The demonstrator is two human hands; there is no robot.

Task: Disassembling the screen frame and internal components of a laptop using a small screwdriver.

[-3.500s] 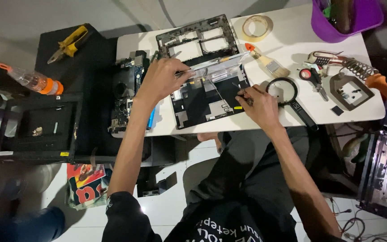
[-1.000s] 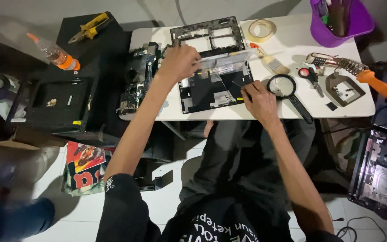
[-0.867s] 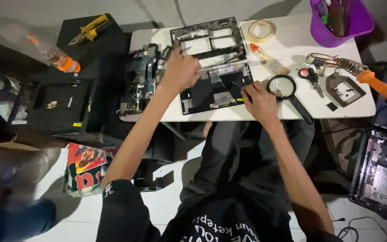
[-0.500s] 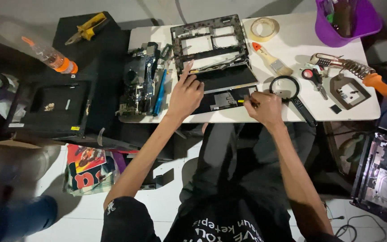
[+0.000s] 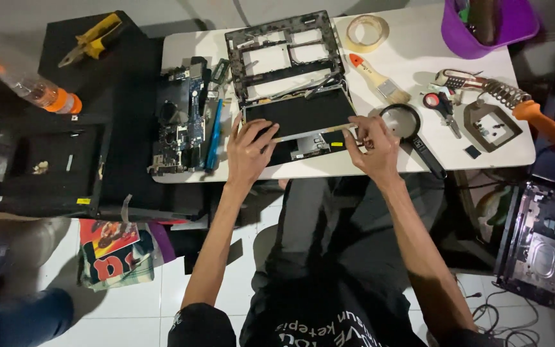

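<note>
A flat black laptop panel [image 5: 300,114] is tilted up off the open laptop base [image 5: 309,146] at the white table's front edge. My left hand [image 5: 250,149] grips the panel's near left corner. At the near right corner, my right hand [image 5: 372,141] pinches its edge. Behind the panel lies a grey laptop frame [image 5: 282,53] with empty cut-outs. A bare circuit board [image 5: 178,125] with a blue strip lies to the left of my left hand.
On the white table [image 5: 419,38]: a tape roll [image 5: 367,32], a brush [image 5: 376,77], a magnifying glass [image 5: 403,125], a soldering iron on its stand [image 5: 521,109], a purple tub [image 5: 488,24]. Yellow pliers [image 5: 91,40] and a bottle [image 5: 40,90] are at the left. Another opened laptop [image 5: 544,247] lies on the floor, right.
My left hand came down from the upper left of the laptop to its near left corner. The black panel has been lifted up off the base. My right hand stayed at the right corner.
</note>
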